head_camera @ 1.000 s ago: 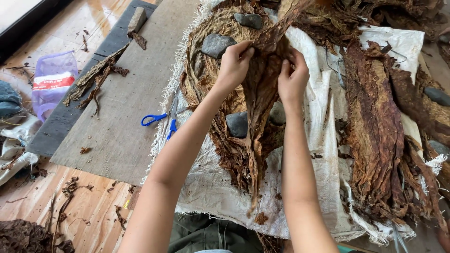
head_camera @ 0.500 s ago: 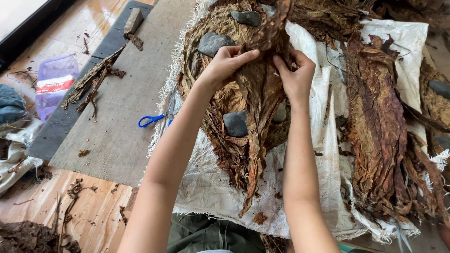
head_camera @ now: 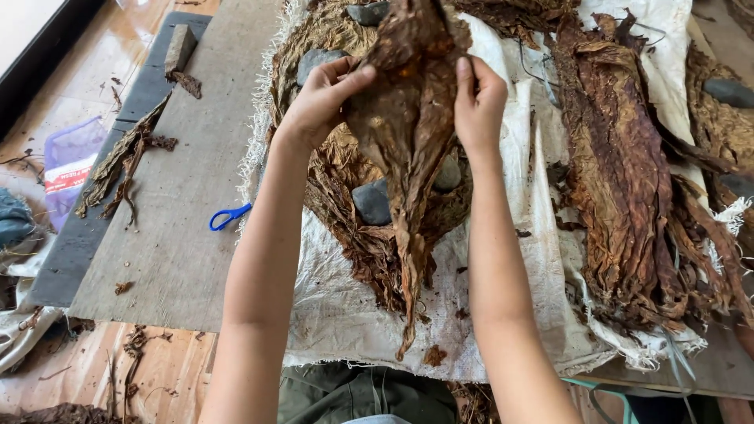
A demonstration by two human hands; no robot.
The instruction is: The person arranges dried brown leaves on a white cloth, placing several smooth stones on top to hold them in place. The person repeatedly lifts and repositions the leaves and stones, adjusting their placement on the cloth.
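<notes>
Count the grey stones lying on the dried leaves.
6 show: stones at top centre, beside the left hand, below the held leaf, behind it, far right, right edge. More may be hidden.

Dried tobacco leaf (head_camera: 404, 149): mottled dark brown, amber-orange patches near top. Leaf pile (head_camera: 628, 173): reddish-brown to near-black. Woven sack cloth (head_camera: 503, 259): off-white, brown-speckled. Stones (head_camera: 371, 202): slate grey. Scissors handle (head_camera: 228, 216): bright blue. Mat (head_camera: 188, 196): grey-taupe. Plastic bag (head_camera: 67, 161): translucent purple, red-and-white label.
</notes>
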